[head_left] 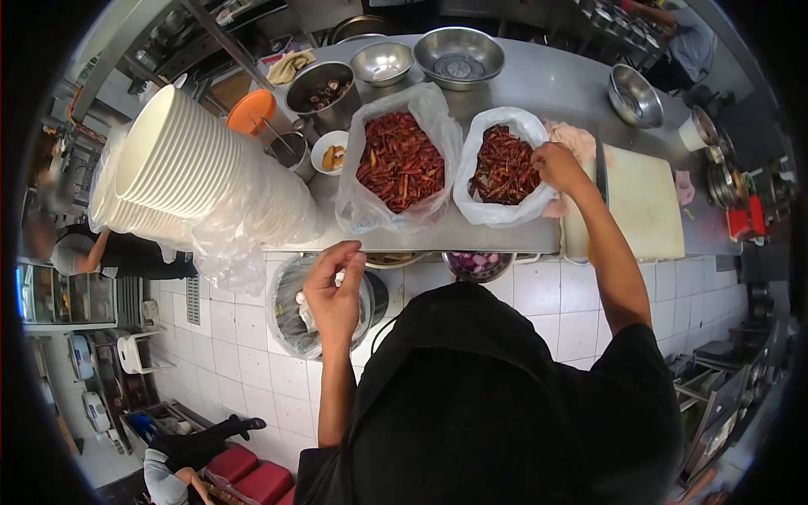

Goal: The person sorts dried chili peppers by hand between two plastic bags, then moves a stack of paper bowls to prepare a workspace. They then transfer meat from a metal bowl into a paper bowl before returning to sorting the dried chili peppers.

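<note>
Two plastic bags of dried red chilies stand open on the steel counter (539,76): a larger clear bag (401,162) and a smaller white bag (502,167) to its right. My right hand (557,167) is at the right rim of the smaller bag, its fingers bent together; whatever they hold is too small to make out. Over the counter's front edge, above a lined bin (282,316), my left hand (335,290) is raised with thumb and fingers curled close. Whether anything is between its fingertips cannot be seen.
Stacked white tubs (181,160) fill the counter's left. A pot (324,97), steel bowls (459,57) and a small white bowl (329,152) sit behind and beside the bags. Right are a cutting board (644,202) and a knife (601,168). Other people are at the far left, lower left and upper right.
</note>
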`<control>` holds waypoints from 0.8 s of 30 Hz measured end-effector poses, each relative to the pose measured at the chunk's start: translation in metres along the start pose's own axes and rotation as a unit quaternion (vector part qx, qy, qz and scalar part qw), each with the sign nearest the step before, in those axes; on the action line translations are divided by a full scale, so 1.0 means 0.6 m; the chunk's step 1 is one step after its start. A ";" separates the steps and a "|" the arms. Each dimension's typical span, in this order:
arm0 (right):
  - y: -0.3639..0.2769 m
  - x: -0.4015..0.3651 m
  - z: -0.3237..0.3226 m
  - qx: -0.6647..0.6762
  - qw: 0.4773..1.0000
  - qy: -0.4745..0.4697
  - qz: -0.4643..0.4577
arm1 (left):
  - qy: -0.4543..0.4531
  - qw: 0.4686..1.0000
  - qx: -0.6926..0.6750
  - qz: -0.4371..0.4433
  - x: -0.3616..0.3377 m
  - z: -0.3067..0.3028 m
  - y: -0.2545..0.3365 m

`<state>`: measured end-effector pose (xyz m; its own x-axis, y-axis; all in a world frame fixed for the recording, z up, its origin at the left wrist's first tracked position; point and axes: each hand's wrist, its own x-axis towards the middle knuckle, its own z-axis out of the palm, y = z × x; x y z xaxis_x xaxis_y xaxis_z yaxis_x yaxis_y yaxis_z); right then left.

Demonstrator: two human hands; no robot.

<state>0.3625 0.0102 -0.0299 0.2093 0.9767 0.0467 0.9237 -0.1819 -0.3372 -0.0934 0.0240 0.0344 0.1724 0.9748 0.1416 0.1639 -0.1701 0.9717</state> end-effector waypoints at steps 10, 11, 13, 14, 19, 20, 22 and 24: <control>-0.215 -0.048 -0.127 0.267 0.964 0.010 0.003 | -0.094 0.972 0.035 0.214 0.070 0.148 0.064; -0.232 -0.048 -0.129 0.286 0.958 0.008 -0.023 | -0.092 0.973 0.026 0.210 0.078 0.168 0.068; -0.249 -0.044 -0.117 0.316 0.946 0.021 -0.068 | -0.096 0.974 0.006 0.204 0.090 0.198 0.076; -0.260 -0.045 -0.119 0.315 0.946 0.022 -0.079 | -0.090 0.970 0.025 0.225 0.096 0.204 0.074; -0.298 -0.045 -0.119 0.267 0.955 0.039 -0.126 | -0.064 0.963 0.072 0.251 0.104 0.212 0.055; -0.301 -0.046 -0.113 0.264 0.955 0.041 -0.131 | -0.066 0.964 0.073 0.247 0.104 0.208 0.055; -0.309 -0.046 -0.109 0.266 0.953 0.037 -0.142 | -0.067 0.966 0.077 0.238 0.103 0.198 0.056; -0.314 -0.044 -0.106 0.278 0.948 0.027 -0.154 | -0.089 0.964 0.076 0.238 0.106 0.188 0.051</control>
<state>0.2036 0.0114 0.0919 -0.0125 0.9636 0.2671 0.6348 0.2140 -0.7424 0.0322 0.0647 0.0518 0.4241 0.7430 0.5178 0.1624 -0.6249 0.7636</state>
